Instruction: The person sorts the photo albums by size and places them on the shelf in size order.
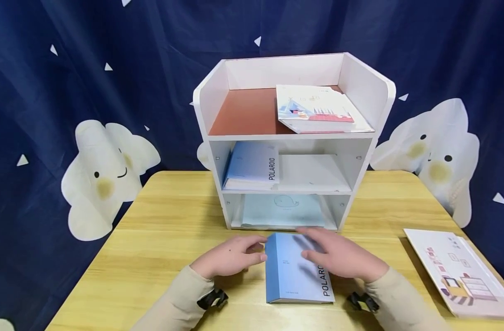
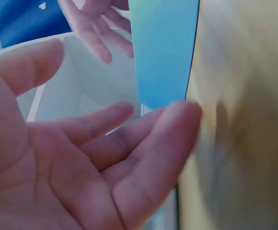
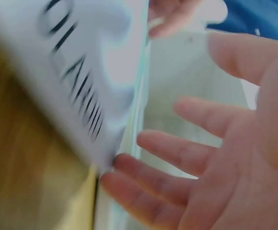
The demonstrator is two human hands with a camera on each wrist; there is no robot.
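A blue photo album (image 1: 299, 271) with POLAROID printed along its right side lies on the table in front of the small shelf. My left hand (image 1: 237, 255) is at the album's left edge, its fingers loosely bent; in the left wrist view the fingertips (image 2: 184, 115) are right at the spine's end. Above the album's right part is my right hand (image 1: 338, 253), fingers spread. In the right wrist view the right hand's lower fingertips (image 3: 112, 175) are at the album's corner. Neither hand grips the album.
The white shelf (image 1: 282, 137) stands behind the album. Picture books (image 1: 318, 103) lie on its top, a second blue album (image 1: 252, 165) on its middle level, and a pale whale-print item (image 1: 282, 211) on its lowest. More picture books (image 1: 458, 276) lie at the table's right.
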